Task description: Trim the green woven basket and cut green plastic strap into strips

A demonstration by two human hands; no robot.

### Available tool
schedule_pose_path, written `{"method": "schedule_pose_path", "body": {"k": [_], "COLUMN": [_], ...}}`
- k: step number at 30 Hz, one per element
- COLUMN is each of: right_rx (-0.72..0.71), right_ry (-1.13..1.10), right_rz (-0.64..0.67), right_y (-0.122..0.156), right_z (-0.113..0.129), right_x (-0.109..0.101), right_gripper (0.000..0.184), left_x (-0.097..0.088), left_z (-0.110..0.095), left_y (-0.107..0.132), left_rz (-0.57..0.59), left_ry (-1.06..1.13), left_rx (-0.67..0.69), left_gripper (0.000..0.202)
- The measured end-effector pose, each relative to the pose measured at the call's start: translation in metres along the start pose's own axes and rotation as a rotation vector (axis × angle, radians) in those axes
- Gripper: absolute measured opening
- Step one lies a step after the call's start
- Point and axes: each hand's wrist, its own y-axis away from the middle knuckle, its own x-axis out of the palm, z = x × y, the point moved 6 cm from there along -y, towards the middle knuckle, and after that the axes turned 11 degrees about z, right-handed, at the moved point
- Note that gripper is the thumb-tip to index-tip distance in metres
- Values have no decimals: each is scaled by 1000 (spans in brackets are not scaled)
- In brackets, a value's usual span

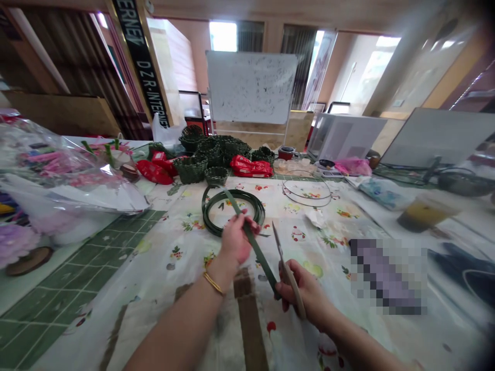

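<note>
A flat dark green strip runs slantwise between my two hands, over the patterned tablecloth. My left hand is closed around its upper part, and a yellow bangle circles that wrist. In my right hand is a pair of scissors, its blades pointing up and away from me. The same hand's fingertips pinch the strip's lower end. Behind my left hand lies a coil of green strip, and the held strip reaches up across it. Whether the two are joined is hard to see.
Several woven green baskets and red packets stand along the back. Thin wire loops lie right of the coil. A plastic cup and a blurred-out purple object are at right. Clear-wrapped pink flowers fill the left.
</note>
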Motion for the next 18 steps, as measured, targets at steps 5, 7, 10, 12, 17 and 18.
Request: {"method": "schedule_pose_path", "body": {"k": [5,7,10,12,17,18], "right_rx": [81,109,133,166,173,177], "right_ry": [21,46,59,59,-23,-28], "right_rz": [204,245,282,303,298,296], "right_y": [8,10,11,11,10,10], "right_z": [-7,-7,-5,-3,-1,-2], "right_x": [17,16,7,1,-10,-13], "right_gripper": [24,24,24,25,31,32], "left_x": [-43,-58,-71,-75,-82,-84], "left_z": [-96,-123,-138,-135,-112,-109], "left_y": [-33,-36,-36,-37,-46,-47], "left_rz": [-145,-167,-152,-127,-81,-77], "left_ry": [-30,-53,-108,-158,-279,-290], "left_rx": [202,253,288,323,370,370], "left_gripper": [26,28,29,27,34,33]}}
